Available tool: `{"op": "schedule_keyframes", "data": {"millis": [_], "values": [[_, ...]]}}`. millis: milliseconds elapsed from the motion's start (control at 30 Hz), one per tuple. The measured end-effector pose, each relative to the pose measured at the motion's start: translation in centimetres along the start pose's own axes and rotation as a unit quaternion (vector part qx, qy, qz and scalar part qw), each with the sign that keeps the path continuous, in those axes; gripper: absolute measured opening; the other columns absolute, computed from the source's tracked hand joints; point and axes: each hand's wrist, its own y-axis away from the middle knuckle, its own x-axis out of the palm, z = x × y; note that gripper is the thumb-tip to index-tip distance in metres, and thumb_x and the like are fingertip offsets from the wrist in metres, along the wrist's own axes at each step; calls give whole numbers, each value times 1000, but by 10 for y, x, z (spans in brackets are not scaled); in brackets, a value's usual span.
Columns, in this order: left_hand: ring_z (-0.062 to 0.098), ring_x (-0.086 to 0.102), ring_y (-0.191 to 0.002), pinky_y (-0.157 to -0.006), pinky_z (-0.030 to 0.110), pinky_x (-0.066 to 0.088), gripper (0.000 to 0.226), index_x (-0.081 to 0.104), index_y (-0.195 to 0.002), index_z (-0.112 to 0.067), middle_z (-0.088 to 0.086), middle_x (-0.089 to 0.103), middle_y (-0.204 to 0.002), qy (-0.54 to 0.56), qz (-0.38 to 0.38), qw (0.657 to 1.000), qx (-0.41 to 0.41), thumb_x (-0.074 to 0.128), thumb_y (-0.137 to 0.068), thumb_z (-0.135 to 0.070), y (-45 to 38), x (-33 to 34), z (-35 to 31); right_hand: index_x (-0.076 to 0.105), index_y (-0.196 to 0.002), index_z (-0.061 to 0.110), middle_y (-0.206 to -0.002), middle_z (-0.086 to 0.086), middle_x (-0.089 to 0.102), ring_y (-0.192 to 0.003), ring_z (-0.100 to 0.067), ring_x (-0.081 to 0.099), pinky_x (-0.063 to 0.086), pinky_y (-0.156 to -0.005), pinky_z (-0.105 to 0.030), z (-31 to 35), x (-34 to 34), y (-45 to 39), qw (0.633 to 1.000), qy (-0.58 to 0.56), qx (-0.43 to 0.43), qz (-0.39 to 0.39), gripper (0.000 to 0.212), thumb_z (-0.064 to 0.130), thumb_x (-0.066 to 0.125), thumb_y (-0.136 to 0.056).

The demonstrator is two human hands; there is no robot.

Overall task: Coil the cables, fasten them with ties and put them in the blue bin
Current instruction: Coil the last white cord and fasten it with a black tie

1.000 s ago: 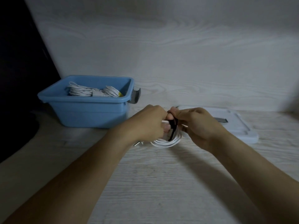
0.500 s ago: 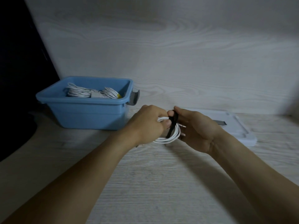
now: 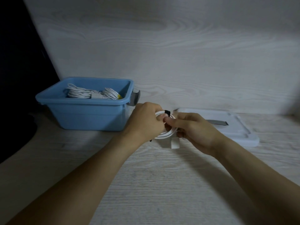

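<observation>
The white cable coil (image 3: 167, 133) sits between your two hands at the centre of the view, held above the table (image 3: 146, 184), with a black tie (image 3: 167, 112) wrapped over its top edge at 12 o'clock of the loop. Your left hand (image 3: 146, 120) is curled around the coil's left side, fingers folded in against the strands. Your right hand (image 3: 194, 129) grips the right side — thumb lying across the front toward the tie, fingers tucked behind the loops. A small white tab (image 3: 175, 142) hangs from the coil's lower edge at 6 o'clock; you cannot tell from here whether it is a plug or a label.

At 10 o'clock from the coil stands the blue bin (image 3: 84, 117), resting on the table close to your left hand. Inside it lie bundled white cables (image 3: 81, 93) — at least two coils side by side, one showing a bit of yellow at its right end. A grey latch (image 3: 134, 99) sticks out from the bin's right rim, just above your left knuckles.

At 3 o'clock, behind your right hand, a pale lid (image 3: 235, 127) lies flat on the table with a grey strip (image 3: 217, 123) across it. A pale wood-grain wall (image 3: 162, 46) rises behind everything, and a dark shape (image 3: 19, 78) fills the far 9 o'clock edge.
</observation>
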Motion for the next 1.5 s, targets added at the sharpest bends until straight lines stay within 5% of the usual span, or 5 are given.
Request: {"op": "schedule_keyframes", "data": {"millis": [233, 467, 833, 1133, 1500], "values": [[15, 53, -56, -54, 31, 42, 34, 58, -57, -20, -5, 58, -55, 41, 66, 996, -50, 59, -90, -17, 0, -3, 2, 67, -111, 16, -105, -6, 67, -73, -21, 66, 47, -60, -19, -1, 1, 1, 992, 71, -96, -42, 23, 19, 73, -89], [8, 53, -50, -60, 29, 44, 28, 68, -72, -8, -6, 58, -48, 100, 68, 989, -83, 58, -94, -22, -3, -7, -1, 71, -114, 15, -97, -12, 72, -71, -38, 69, 59, -68, -46, 2, -3, 2, 977, 72, -191, -56, 31, 19, 74, -84], [16, 62, -60, -58, 34, 51, 23, 68, -66, -16, 0, 64, -58, 6, 53, 998, -20, 68, -87, -25, 1, 1, 6, 73, -98, 13, -65, 16, 63, -53, -2, 53, 40, -57, -17, 0, -12, -1, 959, 244, -144, 16, 10, 10, 64, -95], [9, 55, -57, -49, 26, 39, 26, 65, -62, -17, -5, 61, -57, -59, -35, 997, 27, 70, -84, -29, 6, 15, 5, 61, -86, 2, -68, -7, 54, -59, -13, 45, 39, -58, -33, 6, -16, -5, 921, 367, -125, 34, 23, 17, 54, -101], [14, 49, -54, -54, 33, 39, 38, 64, -70, 2, 9, 59, -56, 32, 62, 995, -77, 65, -91, -30, -4, 7, 14, 55, -120, 11, -84, -10, 70, -79, -22, 63, 48, -74, -36, -3, -6, -2, 998, 42, -11, 41, 46, -14, 67, -83]]}}
